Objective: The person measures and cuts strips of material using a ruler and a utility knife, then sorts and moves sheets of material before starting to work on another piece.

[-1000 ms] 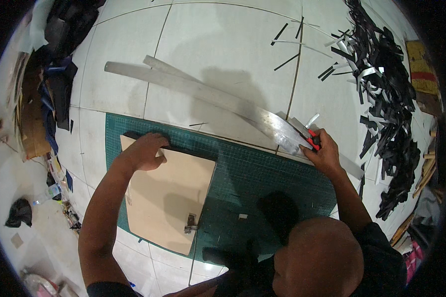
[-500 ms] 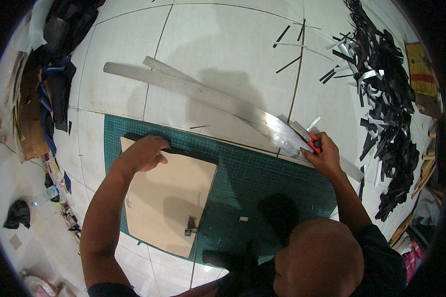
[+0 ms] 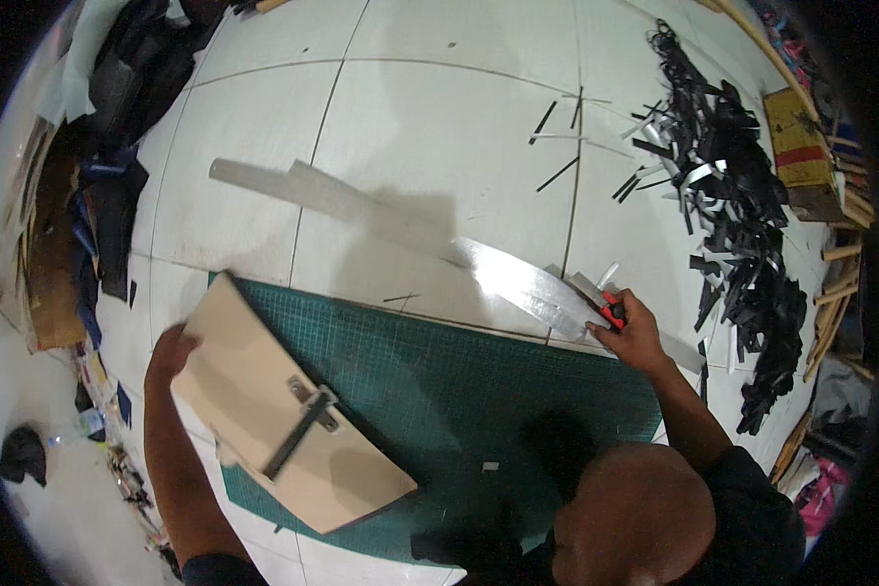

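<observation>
My left hand (image 3: 174, 354) is closed on the left edge of a beige panel (image 3: 239, 356), which lies askew and tilted over the left part of a green cutting mat (image 3: 498, 391). A dark strap (image 3: 298, 437) and a metal fitting (image 3: 314, 400) cross the panel's face. At the mat's far right corner my right hand (image 3: 637, 337) is closed around a red-and-black handled cutter knife (image 3: 611, 311). Its fingers also touch the near end of a long metal ruler (image 3: 518, 283). A second ruler (image 3: 308, 174) lies partly under the first.
A long heap of black and silver strips (image 3: 742, 215) runs along the right, with loose strips (image 3: 557, 174) left of it. A yellow-brown box (image 3: 801, 142) stands beyond the heap. Dark material (image 3: 117, 215) lies at the left. A small pale piece (image 3: 490, 467) rests on the mat.
My left hand has moved left and nearer me, swinging the beige panel round and tilting it, so the strap and fitting show more. My right hand keeps its hold on the knife by the ruler.
</observation>
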A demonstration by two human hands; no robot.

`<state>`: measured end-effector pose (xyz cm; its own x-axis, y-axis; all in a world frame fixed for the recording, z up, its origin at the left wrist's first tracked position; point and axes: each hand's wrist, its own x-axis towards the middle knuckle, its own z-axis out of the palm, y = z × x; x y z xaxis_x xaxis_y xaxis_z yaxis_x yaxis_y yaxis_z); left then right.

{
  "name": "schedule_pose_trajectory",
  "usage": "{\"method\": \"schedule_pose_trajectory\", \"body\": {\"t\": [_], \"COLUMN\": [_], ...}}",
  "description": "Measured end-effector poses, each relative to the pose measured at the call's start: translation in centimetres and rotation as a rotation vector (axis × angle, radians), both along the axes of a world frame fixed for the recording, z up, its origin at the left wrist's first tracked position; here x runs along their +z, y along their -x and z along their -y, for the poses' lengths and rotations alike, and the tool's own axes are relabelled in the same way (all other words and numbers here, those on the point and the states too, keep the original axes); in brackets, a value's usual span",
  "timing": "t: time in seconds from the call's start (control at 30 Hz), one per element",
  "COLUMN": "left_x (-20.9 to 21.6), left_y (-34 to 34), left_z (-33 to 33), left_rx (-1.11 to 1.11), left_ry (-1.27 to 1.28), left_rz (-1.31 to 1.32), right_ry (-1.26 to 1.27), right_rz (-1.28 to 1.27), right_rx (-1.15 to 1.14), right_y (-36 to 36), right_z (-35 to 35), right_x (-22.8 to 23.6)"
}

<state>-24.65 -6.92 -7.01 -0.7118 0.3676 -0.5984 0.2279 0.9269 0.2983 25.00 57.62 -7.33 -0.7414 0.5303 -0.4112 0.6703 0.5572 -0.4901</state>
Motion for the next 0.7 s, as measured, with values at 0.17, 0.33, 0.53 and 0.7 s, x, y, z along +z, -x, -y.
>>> {"method": "schedule_pose_trajectory", "body": {"t": [0.17, 0.33, 0.53, 0.7], "left_x": [-2.6, -0.2, -0.1, -0.5], "left_y": [-5.8, -20.0, -40.2, -53.7], "left_z": [19.7, 31.0, 21.4, 19.0], "left_rx": [0.517, 0.342, 0.429, 1.543], "left_ry": [-0.287, -0.026, 0.249, -0.456], "left_rz": [0.069, -0.073, 0.164, 0.205], "right_ry": [0.029, 0.082, -0.049, -0.058], "right_rz": [-0.012, -0.045, -0.093, -0.124], "right_rx": [-0.018, -0.030, 0.001, 0.022], "right_y": [0.6, 1.0, 0.1, 0.5], "right_z": [0.5, 1.0, 0.7, 1.6], "right_x": [0.1, -0.3, 0.3, -1.4]}}
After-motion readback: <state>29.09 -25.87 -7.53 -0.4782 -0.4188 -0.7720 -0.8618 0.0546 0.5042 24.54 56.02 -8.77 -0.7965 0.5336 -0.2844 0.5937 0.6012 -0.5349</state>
